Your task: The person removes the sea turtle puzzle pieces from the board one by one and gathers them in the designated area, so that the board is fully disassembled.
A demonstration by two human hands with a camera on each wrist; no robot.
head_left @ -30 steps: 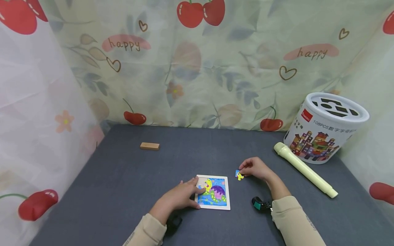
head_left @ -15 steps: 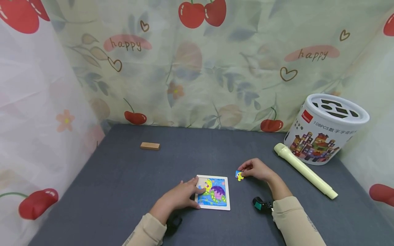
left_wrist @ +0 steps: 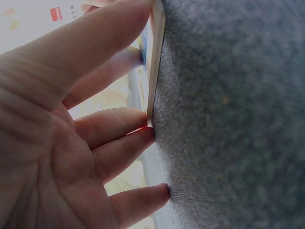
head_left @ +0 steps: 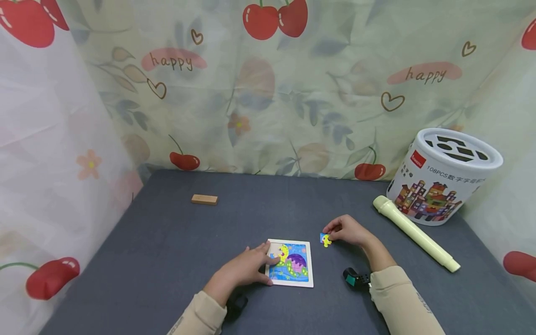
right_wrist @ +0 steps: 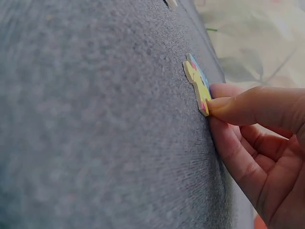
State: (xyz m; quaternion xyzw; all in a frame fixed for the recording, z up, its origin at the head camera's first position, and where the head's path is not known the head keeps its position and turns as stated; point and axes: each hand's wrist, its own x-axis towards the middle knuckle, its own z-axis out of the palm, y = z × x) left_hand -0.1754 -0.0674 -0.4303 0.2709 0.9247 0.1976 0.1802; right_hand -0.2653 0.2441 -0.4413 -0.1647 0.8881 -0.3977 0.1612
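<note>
Nearest, the left hand [head_left: 246, 267] is lying at 9 o'clock on the puzzle board [head_left: 311, 266], fingers spread wide and fairly straight, probably steadying it against the table [head_left: 167, 260]. Its index finger is touching the picture, while its little finger is resting beyond the board's edge. A pale patch is showing towards the board's 11 o'clock corner.

Apart from the board, at its 2 o'clock, the right hand [head_left: 347, 231] is pinching the puzzle piece [head_left: 325, 241] narrowly between thumb and fingertips, seemingly by one end so most of its picture is showing. One cannot tell whether it is touching the table. The right forearm is reaching in from 5 o'clock, spare fingers curling.

Farther off, a cream stick [head_left: 416, 232] is lying at 3 o'clock, a wooden block [head_left: 204, 200] at 10, and a tub [head_left: 439, 177] is standing at 2, all seemingly set aside.
</note>
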